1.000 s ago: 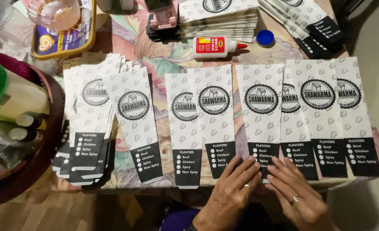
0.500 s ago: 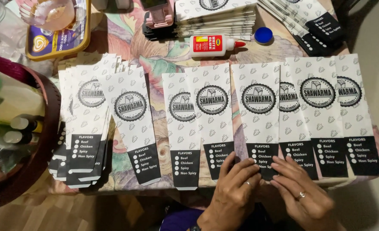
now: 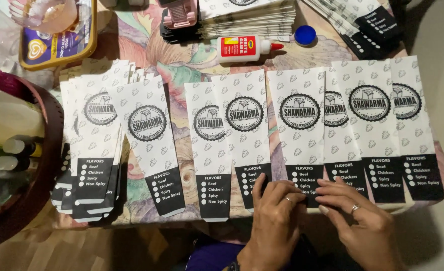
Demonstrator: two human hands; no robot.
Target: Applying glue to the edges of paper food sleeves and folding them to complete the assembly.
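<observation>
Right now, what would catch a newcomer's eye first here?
A row of long white paper sleeves with round black emblems and black ends lies side by side across the table. At the near edge the left hand and right hand press on the black end of one sleeve in the middle. Behind the row lies a glue bottle with a red tip, beside a blue cap.

hands: bare | left hand [image 3: 274,221]: one ring | right hand [image 3: 362,228]: one ring | lap: purple garment
</observation>
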